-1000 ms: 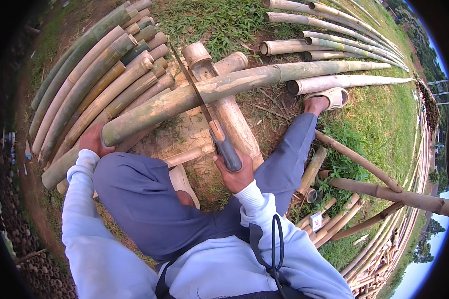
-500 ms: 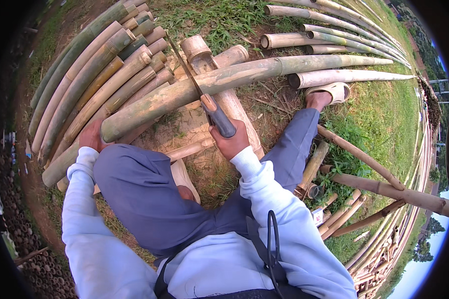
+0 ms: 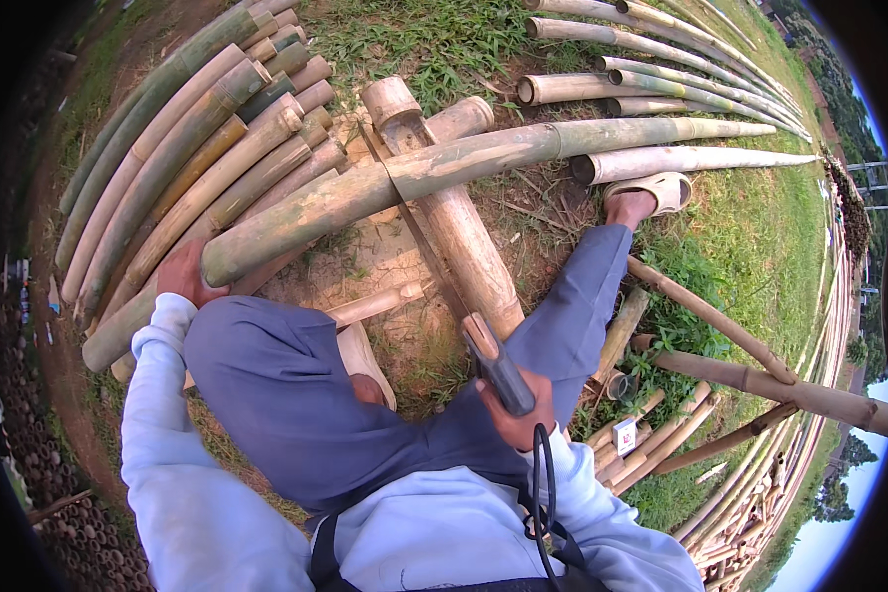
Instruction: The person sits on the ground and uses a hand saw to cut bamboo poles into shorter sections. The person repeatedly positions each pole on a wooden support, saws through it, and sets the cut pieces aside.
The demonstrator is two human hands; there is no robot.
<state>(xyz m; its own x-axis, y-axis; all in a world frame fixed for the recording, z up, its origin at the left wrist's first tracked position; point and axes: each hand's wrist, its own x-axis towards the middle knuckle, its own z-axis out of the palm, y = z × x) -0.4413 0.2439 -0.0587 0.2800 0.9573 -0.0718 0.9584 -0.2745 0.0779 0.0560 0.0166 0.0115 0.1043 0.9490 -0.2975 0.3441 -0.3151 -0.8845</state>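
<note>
A long greenish bamboo pole (image 3: 296, 214) lies slantwise before me, resting across a thick bamboo support (image 3: 469, 242) with an upright notched end. My left hand (image 3: 185, 273) grips the near left end of the pole, its fingers partly hidden behind it. In my right hand (image 3: 525, 412), closed round the dark grip, is a handsaw (image 3: 495, 363). The saw's long blade crosses the pole left of the support, its edge at the bamboo, its tip beyond the far side.
Cut bamboo lengths (image 3: 168, 168) are stacked at the left. Longer poles (image 3: 681, 158) fan out at the far right. A bamboo frame (image 3: 760, 375) stands over short pieces (image 3: 661, 444) at my right. My sandalled foot (image 3: 651, 192) is beside a pole.
My right hand has drawn the saw back toward me and to the right, so more blade shows on the near side of the pole. The pole and my left hand stay put.
</note>
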